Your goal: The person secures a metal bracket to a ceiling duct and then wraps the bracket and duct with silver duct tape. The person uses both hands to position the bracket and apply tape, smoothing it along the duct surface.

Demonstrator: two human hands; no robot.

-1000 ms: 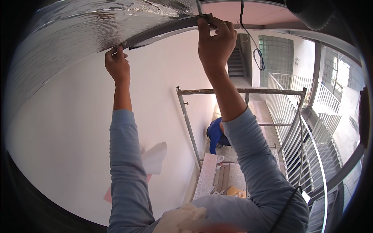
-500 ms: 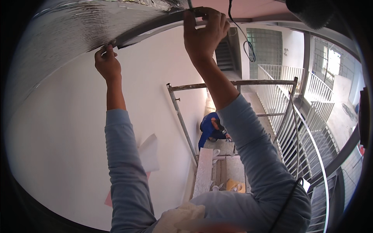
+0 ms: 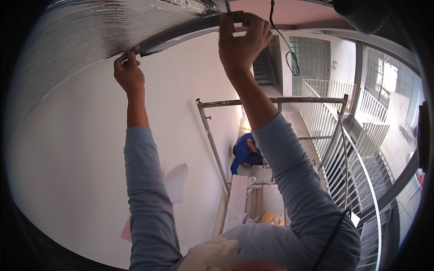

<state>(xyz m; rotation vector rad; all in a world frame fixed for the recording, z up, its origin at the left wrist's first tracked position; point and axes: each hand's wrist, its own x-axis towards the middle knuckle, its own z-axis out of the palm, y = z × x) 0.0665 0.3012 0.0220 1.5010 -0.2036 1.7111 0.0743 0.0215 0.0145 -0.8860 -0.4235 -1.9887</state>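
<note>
High beside the white wall (image 3: 81, 158), at the silver foil's (image 3: 86, 38) edge, a grey strip (image 3: 183, 30) seems mid-positioning, the right hand's (image 3: 241, 49) fingers clamped on its far end, the left hand's (image 3: 129, 76) pinching its near end, the next move calling for matched, even support.

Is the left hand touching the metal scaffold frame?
No, the left hand is up at one end of the dark strip, apart from the scaffold frame.

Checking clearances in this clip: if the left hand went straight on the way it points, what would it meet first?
Most likely the silver foil sheet overhead, just ahead of the left hand, though depth is unclear. The dark strip ends close by its fingertips.
</note>
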